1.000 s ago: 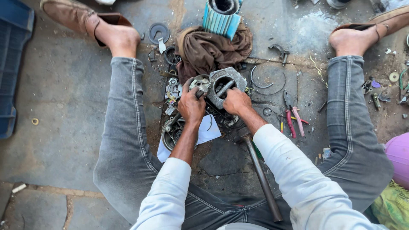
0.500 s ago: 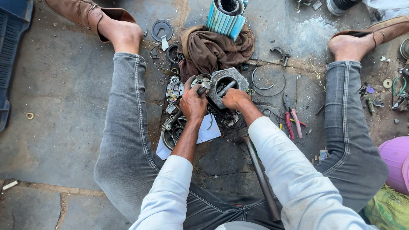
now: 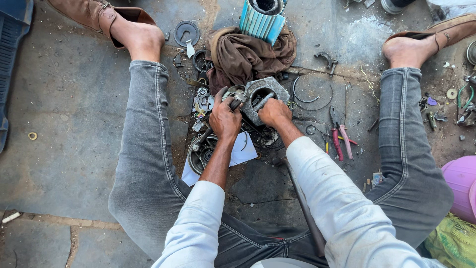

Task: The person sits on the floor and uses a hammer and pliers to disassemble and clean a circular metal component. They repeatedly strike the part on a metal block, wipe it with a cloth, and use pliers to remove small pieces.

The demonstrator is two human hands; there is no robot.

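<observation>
My left hand [image 3: 224, 119] is closed in a fist around a dark metal tool [image 3: 233, 104], its short end poking out past my knuckles toward the grey metal housing [image 3: 265, 94] that sits on the ground between my spread legs. My right hand [image 3: 274, 113] is curled against the near side of that housing, fingers bent over its rim and thumb tucked in, and a thin bar [image 3: 264, 100] runs from the hand slantwise across the round opening; I cannot tell whether the fingers grip the bar or only the casting. The two hands are just beside each other, nearly touching. Under and behind my left wrist lies a round greasy part with rings and bearings [image 3: 201, 151], resting partly on a white sheet of paper [image 3: 243, 154]. Just beyond the housing a brown rag [image 3: 245, 54] is heaped, and a ribbed light-blue cylinder [image 3: 262, 20] stands on its far edge. To the right of my right forearm, red-handled pliers [image 3: 337, 141] lie on the concrete floor [image 3: 69, 124], near a loose wire ring [image 3: 312, 89]. A long dark rod [image 3: 302, 203] lies beside my right sleeve. A flat disc [image 3: 186, 32] lies near my left foot.
</observation>
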